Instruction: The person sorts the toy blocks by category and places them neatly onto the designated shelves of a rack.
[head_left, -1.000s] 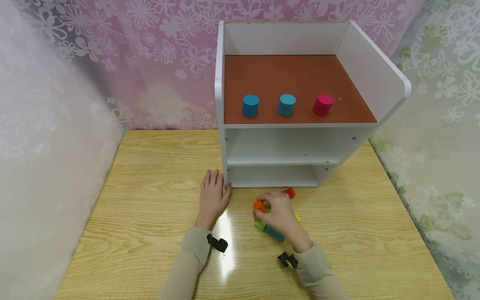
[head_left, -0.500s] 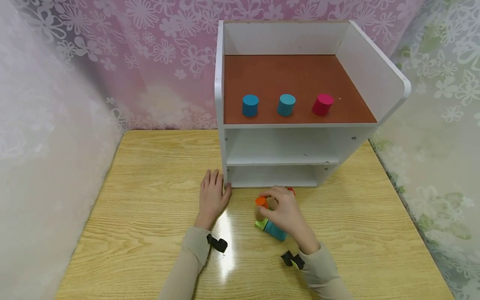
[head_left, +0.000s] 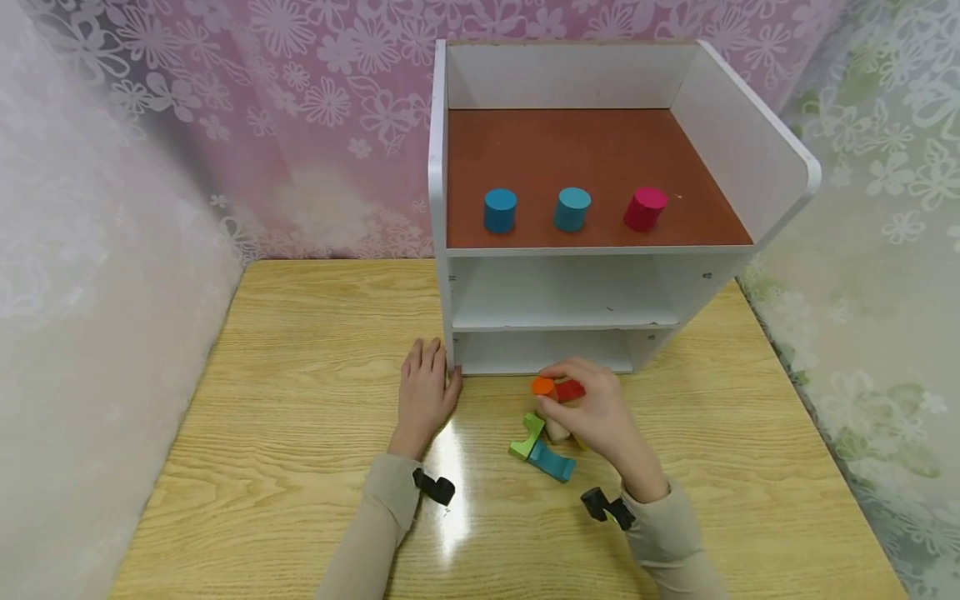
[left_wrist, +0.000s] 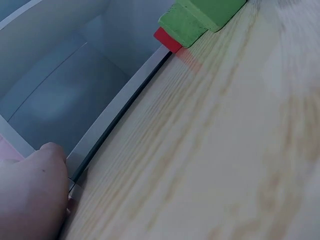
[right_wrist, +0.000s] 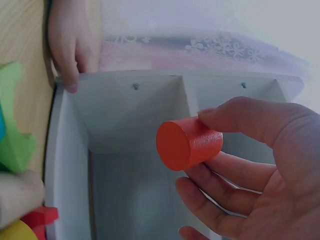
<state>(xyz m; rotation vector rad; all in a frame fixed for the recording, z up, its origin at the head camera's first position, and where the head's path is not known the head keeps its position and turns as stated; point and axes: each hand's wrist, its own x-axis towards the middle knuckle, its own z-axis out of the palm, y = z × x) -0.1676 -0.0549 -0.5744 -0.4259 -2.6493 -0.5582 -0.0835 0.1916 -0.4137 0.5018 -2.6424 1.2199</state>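
Following the right hand [head_left: 597, 410], we find its grip pinching the orange block [right_wrist: 186, 144] by the sides, leaving its flat face uncovered, at the shelf's [head_left: 558, 290] six o'clock. At seven, the left hand [head_left: 426, 397], fingers straight, touches the shelf, perhaps steadying it.

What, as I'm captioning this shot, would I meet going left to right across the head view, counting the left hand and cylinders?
Left hand, dark blue cylinder, orange cylinder held by the right hand, light blue cylinder, crimson cylinder.

A pink floral curtain [head_left: 322, 158] hangs behind a wood-grain table [head_left: 300, 400].
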